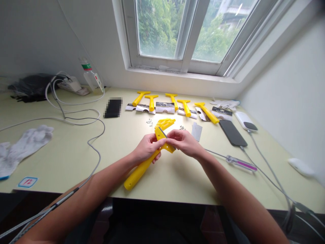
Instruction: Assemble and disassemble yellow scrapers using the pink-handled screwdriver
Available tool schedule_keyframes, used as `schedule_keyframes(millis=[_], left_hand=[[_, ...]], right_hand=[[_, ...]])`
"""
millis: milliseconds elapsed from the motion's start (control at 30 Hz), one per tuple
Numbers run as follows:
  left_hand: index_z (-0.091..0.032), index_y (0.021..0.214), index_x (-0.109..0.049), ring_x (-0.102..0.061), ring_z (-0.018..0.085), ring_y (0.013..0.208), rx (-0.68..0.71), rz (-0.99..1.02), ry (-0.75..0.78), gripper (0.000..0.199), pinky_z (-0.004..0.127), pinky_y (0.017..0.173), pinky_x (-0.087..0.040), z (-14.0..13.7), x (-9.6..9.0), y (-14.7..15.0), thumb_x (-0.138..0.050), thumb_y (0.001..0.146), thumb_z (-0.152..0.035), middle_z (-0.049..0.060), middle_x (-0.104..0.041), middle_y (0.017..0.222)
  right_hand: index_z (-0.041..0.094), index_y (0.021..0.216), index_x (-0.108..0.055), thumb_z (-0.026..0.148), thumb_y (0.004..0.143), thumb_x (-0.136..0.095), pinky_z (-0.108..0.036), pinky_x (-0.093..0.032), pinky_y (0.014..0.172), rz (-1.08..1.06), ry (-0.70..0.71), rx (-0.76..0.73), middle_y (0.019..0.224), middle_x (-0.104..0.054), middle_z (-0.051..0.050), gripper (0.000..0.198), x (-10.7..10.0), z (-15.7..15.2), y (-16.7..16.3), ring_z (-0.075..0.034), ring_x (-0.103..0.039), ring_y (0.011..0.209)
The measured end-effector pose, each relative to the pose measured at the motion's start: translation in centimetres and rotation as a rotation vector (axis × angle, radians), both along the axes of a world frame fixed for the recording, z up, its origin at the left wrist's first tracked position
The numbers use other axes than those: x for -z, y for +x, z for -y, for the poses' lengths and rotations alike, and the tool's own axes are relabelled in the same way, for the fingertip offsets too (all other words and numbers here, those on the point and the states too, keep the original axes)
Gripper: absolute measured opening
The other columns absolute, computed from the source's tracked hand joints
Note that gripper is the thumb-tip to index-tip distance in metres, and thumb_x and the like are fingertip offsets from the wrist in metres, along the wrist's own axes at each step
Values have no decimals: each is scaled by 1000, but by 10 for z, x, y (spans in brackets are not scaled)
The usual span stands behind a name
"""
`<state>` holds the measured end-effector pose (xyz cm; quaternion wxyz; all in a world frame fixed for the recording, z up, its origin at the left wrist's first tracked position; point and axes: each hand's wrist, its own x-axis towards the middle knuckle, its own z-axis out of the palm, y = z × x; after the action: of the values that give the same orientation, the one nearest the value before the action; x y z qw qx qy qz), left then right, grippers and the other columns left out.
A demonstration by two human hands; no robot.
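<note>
A yellow scraper [142,172] is tilted above the front of the table, its handle pointing to the lower left. My left hand [147,148] is closed around it just below the head. Along the head's upper edge runs a thin dark metal blade [163,132]. My right hand [184,141] pinches at this blade with thumb and fingertips, which hide its middle part. Just behind the hands lies a pile of small yellow plastic pieces [166,123]. Small metal nuts or screws [149,122] are scattered to its left, with more small metal parts [182,127] to its right.
Several yellow scrapers [186,107] lie on packaging cards [165,107] at the back. To the right are grey blades [196,131], a screwdriver [241,163], a black phone [233,133] and a white power bank [245,121]. Cables [100,152] and a glove [27,145] lie left.
</note>
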<state>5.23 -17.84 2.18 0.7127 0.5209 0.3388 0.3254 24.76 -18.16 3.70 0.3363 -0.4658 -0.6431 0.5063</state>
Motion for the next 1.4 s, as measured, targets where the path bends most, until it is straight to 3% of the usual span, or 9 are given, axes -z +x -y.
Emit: schedule_keyframes(millis=[133,333,400,533,633,767,900,1067,1400], left_hand=[[-16,91,-53,-50,8,38,11,-11,18,38,18,28,-38,-1,2,-2,-71,83,-47,-4,-53,65],[-15,91,-52,-49,8,39,9,-32,65,33,18,30,-40,-2,1,-3,-67,87,-44,-4,-54,64],[-15,91,-51,-49,8,39,-24,-42,68,33,18,30,-40,-4,0,-4,-67,87,-44,-3,-54,64],[-15,88,-50,-49,7,40,-106,-41,0,35,17,30,-38,-7,-2,-5,-69,83,-44,-5,-50,65],[-16,86,-49,-49,8,39,-77,-28,-45,36,17,30,-37,-8,0,-4,-71,81,-45,-7,-45,63],[-17,84,-47,-52,9,40,-22,-9,-20,37,18,30,-39,-6,4,-6,-70,82,-45,-6,-48,65],[-17,82,-45,-53,10,39,-1,35,-3,37,19,30,-39,-8,5,-11,-69,83,-45,-6,-48,64],[-17,82,-47,-54,10,39,25,74,-28,36,19,30,-40,-7,2,-12,-71,83,-44,-6,-49,65],[-16,85,-49,-55,10,40,39,77,-37,35,19,31,-42,-6,-4,-11,-71,83,-43,-5,-51,63]], right_hand=[[15,83,-66,33,86,-64,-24,-42,54,-5,-9,-22,65,-60,1,18,0,0,-1,-10,-53,58],[16,84,-66,33,88,-59,-25,-45,55,37,50,27,70,-64,-1,18,1,-2,3,-12,-57,60],[17,91,-68,33,89,-56,-26,-48,59,116,133,119,76,-68,-3,20,2,-7,15,-13,-61,64],[19,98,-71,28,92,-52,-30,-50,72,515,395,347,88,-74,-6,21,3,-28,37,-16,-66,76],[19,95,-73,23,91,-53,-29,-48,75,652,470,240,94,-75,-6,21,2,-54,27,-17,-66,81],[21,84,-76,17,84,-61,-28,-44,70,733,505,17,88,-75,-5,16,0,-88,-17,-18,-64,79],[21,85,-77,14,80,-65,-28,-39,65,812,509,-96,83,-74,-6,15,1,-106,-47,-19,-62,77],[20,97,-76,20,86,-64,-29,-39,70,856,537,-181,92,-73,-8,17,3,-112,-55,-20,-61,81],[16,81,-75,11,76,-65,-28,-38,70,804,517,-269,85,-71,-8,12,7,-124,-63,-18,-58,76]])
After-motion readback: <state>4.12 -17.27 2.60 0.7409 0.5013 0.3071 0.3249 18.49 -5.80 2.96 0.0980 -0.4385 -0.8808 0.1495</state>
